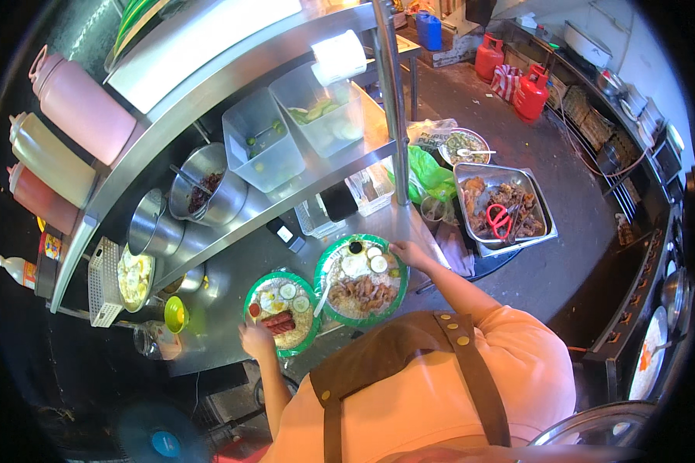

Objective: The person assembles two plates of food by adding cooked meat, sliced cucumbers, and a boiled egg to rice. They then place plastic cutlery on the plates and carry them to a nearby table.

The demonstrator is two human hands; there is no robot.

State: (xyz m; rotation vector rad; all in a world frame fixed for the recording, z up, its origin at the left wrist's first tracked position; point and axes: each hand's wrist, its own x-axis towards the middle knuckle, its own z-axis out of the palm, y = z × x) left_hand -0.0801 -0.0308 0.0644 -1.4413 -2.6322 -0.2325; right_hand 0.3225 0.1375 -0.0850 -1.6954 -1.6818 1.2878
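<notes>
Two plates lined with green leaf-patterned edges sit side by side on the steel counter before me. The smaller plate (pixel 313 333) bears rice, red sausages (pixel 279 322), a fried egg, cucumber slices and a small cup of red sauce (pixel 254 309). My left hand (pixel 255 338) grips its lower left rim, fingers partly hidden. On the larger plate (pixel 401 278) are rice, browned meat pieces (pixel 361 295), egg, cucumber slices, a cup of dark sauce (pixel 355 248) and a white plastic spoon (pixel 322 299). Its upper right rim is held by my right hand (pixel 411 254), fingers curled.
Clear bins (pixel 264 147) and metal pots (pixel 208 185) stand along the shelf. A steel tray (pixel 506 205) of meat holds red-handled tongs or scissors (pixel 500 221) at right. Sauce bottles (pixel 81 104) stand far left. Red gas cylinders (pixel 530 94) and a stove line the back right.
</notes>
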